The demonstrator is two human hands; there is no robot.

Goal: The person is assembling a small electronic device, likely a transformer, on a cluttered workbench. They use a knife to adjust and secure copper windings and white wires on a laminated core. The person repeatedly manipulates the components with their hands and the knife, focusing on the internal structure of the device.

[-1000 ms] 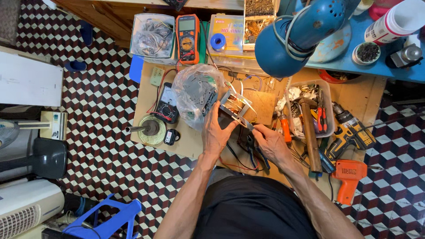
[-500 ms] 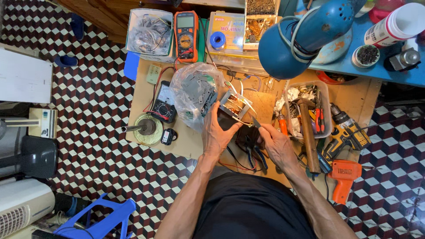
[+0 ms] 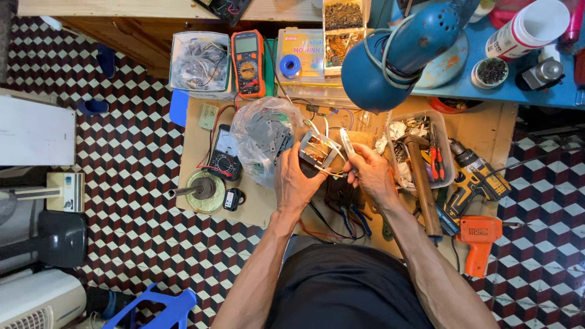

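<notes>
Since half a second ago the right hand (image 3: 367, 169) has come up off the dark pliers on the bench and now sits level with the left hand (image 3: 297, 183), holding a slim pale tool (image 3: 347, 144) that points up and away from the body.

Only the one head view, looking straight down. Both forearms reach forward from the lap, elbows tucked in, wrists nearly meeting over the cardboard-covered bench (image 3: 195, 131). The left hand is wrapped around the underside of a small transformer (image 3: 317, 150), with its metal frame and copper winding facing up and thin wires trailing off it. The right hand is closed on the tool, pinched between thumb and fingers just right of the transformer. Can't tell if the tip actually touches it.

Around them: a clear plastic bag of grey parts (image 3: 263, 137) just left of the transformer, a black multimeter (image 3: 224, 154) further left, an orange multimeter (image 3: 248, 61) up top, a blue desk lamp (image 3: 396, 52) overhead, a hammer (image 3: 420, 176) in a plastic tub and an orange heat gun (image 3: 478, 240) to the right.
</notes>
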